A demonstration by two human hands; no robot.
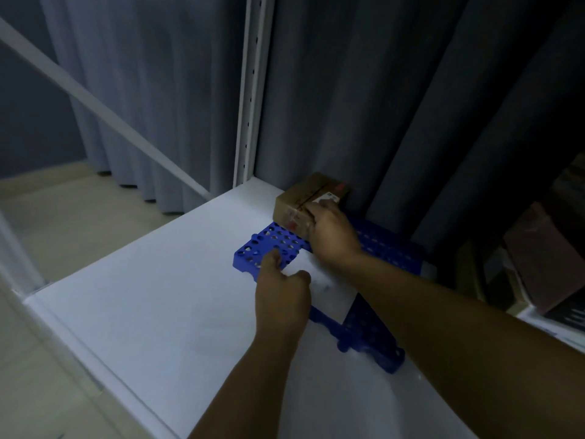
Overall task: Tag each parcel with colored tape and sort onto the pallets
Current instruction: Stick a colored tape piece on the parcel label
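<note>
A blue perforated pallet lies on a white shelf. A flat white parcel lies on the pallet. My left hand holds the parcel's near left edge, fingers curled over it. A brown cardboard box with red tape and a white label stands at the pallet's far corner. My right hand rests against the box's near side, its fingers bent at the box's top edge.
Grey curtains hang right behind the shelf. A white perforated upright stands at the shelf's back corner. Dark stacked items crowd the right side. Beige floor lies to the left, below the shelf edge.
</note>
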